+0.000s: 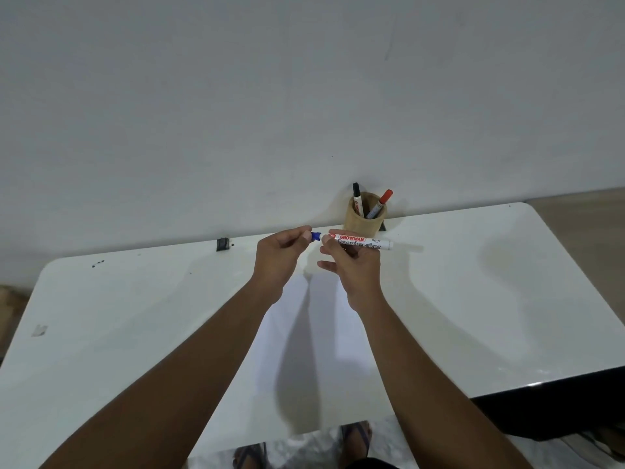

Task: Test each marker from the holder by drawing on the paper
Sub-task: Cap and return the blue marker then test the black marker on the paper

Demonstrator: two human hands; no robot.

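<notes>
A white board marker (363,242) lies level in the air above the far half of the table, gripped in my right hand (351,265). Its blue cap (315,236) is pinched by the fingertips of my left hand (280,255); I cannot tell whether the cap is fully on or partly off. Under my forearms a white sheet of paper (314,350) lies flat on the table. Behind my right hand stands a tan round holder (363,220) against the wall, with a black-capped marker (357,199) and a red-capped marker (380,204) in it.
The white table (118,333) has rounded corners and abuts a plain wall. A small dark clip (222,244) sits at its far edge, left of my hands. My feet in sandals (355,438) show below the near edge. A dark surface (558,411) lies at the lower right.
</notes>
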